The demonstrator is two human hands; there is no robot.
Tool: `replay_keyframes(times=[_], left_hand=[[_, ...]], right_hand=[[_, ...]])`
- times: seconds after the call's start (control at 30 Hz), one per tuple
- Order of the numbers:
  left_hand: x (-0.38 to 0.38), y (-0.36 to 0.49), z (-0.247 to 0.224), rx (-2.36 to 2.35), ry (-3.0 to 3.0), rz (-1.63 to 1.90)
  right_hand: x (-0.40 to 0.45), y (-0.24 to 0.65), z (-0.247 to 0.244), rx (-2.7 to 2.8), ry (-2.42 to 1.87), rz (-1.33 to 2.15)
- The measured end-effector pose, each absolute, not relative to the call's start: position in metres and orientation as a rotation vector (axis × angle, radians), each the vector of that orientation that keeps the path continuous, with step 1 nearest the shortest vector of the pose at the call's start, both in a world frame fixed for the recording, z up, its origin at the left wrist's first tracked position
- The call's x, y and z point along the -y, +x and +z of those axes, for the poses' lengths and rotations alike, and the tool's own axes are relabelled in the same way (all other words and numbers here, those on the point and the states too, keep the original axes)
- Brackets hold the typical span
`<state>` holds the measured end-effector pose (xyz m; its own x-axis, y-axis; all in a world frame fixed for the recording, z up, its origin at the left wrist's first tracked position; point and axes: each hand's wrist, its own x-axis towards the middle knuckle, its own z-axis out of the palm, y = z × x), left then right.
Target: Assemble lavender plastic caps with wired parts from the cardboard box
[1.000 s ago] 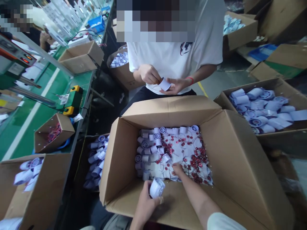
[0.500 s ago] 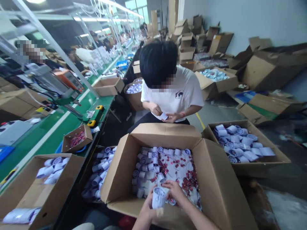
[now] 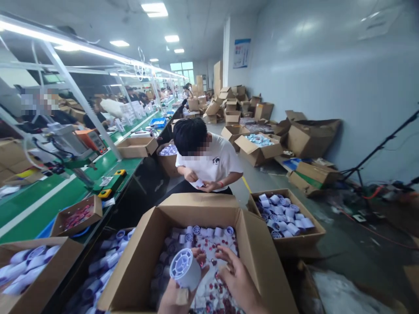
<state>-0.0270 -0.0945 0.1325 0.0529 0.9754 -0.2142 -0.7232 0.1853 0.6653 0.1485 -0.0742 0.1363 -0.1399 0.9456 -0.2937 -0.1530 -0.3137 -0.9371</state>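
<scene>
My left hand (image 3: 175, 297) holds a white plastic cylinder (image 3: 185, 269) with a grilled end facing me, raised above an open cardboard box (image 3: 144, 244). Fingers apart, my right hand (image 3: 237, 279) hovers just right of the cylinder and grips nothing that I can make out. The box holds several white cylinders (image 3: 203, 231) along its far side and small red rings (image 3: 218, 285) scattered on white paper.
A person in a white T-shirt (image 3: 218, 161) sits across the box, handling a white piece. More boxes of white cylinders stand at right (image 3: 284, 216) and lower left (image 3: 26, 261). A green conveyor bench (image 3: 49, 196) runs along the left, bearing a small box of red rings (image 3: 78, 214).
The view has tilted up from the box to the hall. My right hand left the box floor and rose beside the cylinder, which my left hand lifted and turned end-on.
</scene>
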Motion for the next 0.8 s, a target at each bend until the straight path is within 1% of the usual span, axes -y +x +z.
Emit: replay_keyframes(times=[0.13,0.23,0.47,0.63,0.8], left_hand=[[0.093,-0.014,0.155,-0.527,0.433,1.354],[0.093,-0.004,0.165,-0.457,0.482,1.345],[0.098,0.014,0.189,-0.6,0.498,1.34],[0.103,0.017,0.189,-0.709,0.393,1.313],[0.107,0.017,0.174,-0.654,0.414,1.26]], right_hand=[[0.081,0.159,0.154,0.938,-1.036,1.676],[0.086,0.16,0.155,0.953,-0.895,1.764],[0.092,0.17,0.148,0.758,-0.809,1.739],[0.089,0.18,0.156,0.524,-0.657,1.793],[0.084,0.182,0.155,0.426,-0.628,1.794]])
